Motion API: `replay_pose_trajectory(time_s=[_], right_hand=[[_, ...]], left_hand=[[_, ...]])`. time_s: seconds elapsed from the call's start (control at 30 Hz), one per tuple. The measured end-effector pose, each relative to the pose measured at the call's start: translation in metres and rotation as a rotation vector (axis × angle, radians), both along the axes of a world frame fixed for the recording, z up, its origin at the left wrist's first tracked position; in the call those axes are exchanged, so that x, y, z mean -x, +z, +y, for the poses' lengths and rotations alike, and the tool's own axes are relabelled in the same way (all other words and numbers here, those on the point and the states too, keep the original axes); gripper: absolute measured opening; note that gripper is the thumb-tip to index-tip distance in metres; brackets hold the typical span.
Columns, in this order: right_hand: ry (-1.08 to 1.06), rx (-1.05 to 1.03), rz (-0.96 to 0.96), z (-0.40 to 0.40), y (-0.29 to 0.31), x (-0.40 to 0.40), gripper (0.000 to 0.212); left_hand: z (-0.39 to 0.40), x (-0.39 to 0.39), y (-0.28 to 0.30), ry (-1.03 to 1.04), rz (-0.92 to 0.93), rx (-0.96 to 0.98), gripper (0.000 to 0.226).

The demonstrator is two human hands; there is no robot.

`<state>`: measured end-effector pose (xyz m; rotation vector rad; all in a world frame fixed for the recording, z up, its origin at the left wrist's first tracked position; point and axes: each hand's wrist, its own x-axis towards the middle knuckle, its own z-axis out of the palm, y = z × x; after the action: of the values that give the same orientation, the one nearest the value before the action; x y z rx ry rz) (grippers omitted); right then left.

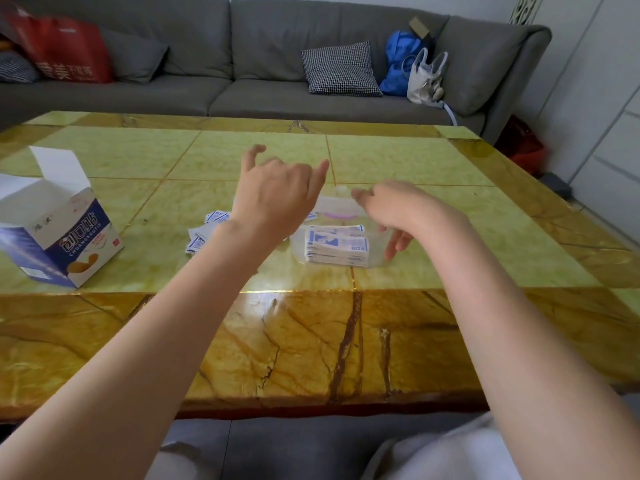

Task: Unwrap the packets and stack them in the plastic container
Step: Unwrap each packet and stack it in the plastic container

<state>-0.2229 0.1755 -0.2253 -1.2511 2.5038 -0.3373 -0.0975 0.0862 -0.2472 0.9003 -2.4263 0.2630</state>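
1. Nearest: both bare forearms reach forward over the brown-veined border of the table (pixel 311 341).
2. Packets (pixel 336 245): a neat blue-and-white stack sits inside the clear container (pixel 375 259), which stands on the green tiles at table centre. Container walls faint; far rim shows a pale lilac band.
3. Right hand (pixel 398 209): raised over the container's right side, empty. Fingers loosely curled and slightly spread, tips drooping down just beside the stack; contact with the container cannot be told.
4. Left hand (pixel 277 199): lifted above the table, left of the container, back toward the camera. Fingers apart, thumb and little finger sticking out, middle ones curled; it holds nothing visible.
5. Loose packets (pixel 204 233): scattered on the table under and left of the left wrist, partly hidden by it.
6. Box (pixel 65 237): blue and white, flap open, tipped on its side near the left edge, well apart from the container.
7. Far: grey sofa (pixel 277 64) behind the table, carrying a checked cushion (pixel 341 69), a red bag (pixel 65 50), a blue bag (pixel 398 60).
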Motion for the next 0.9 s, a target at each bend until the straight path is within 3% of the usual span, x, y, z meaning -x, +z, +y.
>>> replay_pose_trajectory(time_s=[0.1, 0.17, 0.23, 0.27, 0.33, 0.4, 0.5, 0.6, 0.77, 0.9], right_hand=[[0.060, 0.157, 0.190, 0.008, 0.016, -0.012, 0.044], [0.132, 0.296, 0.263, 0.008, 0.019, -0.026, 0.036], [0.249, 0.412, 0.197, 0.004, 0.012, -0.047, 0.030], [0.319, 0.433, 0.130, 0.001, 0.006, -0.057, 0.029], [0.445, 0.360, 0.037, -0.010, -0.013, -0.079, 0.028], [0.550, 0.214, 0.011, -0.024, -0.037, -0.098, 0.030], [0.617, 0.103, 0.052, -0.045, -0.073, -0.111, 0.034], [0.597, 0.172, 0.182, -0.059, -0.083, -0.114, 0.029], [0.561, 0.289, -0.070, -0.067, -0.075, -0.118, 0.018], [0.512, 0.323, -0.076, -0.062, -0.068, -0.118, 0.013]], left_hand=[[-0.011, -0.017, 0.002, 0.071, 0.060, -0.044, 0.063], [-0.024, -0.034, -0.002, 0.130, 0.059, -0.100, 0.047], [-0.038, -0.052, -0.015, 0.165, -0.014, -0.264, 0.030], [-0.043, -0.059, -0.025, 0.179, -0.097, -0.376, 0.033], [-0.046, -0.074, -0.043, 0.214, -0.276, -0.559, 0.047], [-0.045, -0.085, -0.055, 0.205, -0.340, -0.651, 0.058], [-0.043, -0.095, -0.057, 0.169, -0.269, -0.629, 0.053], [-0.042, -0.108, -0.051, 0.122, -0.151, -0.667, 0.037], [-0.038, -0.130, -0.044, 0.064, -0.092, -0.729, 0.033], [-0.036, -0.142, -0.044, 0.090, -0.049, -0.787, 0.047]])
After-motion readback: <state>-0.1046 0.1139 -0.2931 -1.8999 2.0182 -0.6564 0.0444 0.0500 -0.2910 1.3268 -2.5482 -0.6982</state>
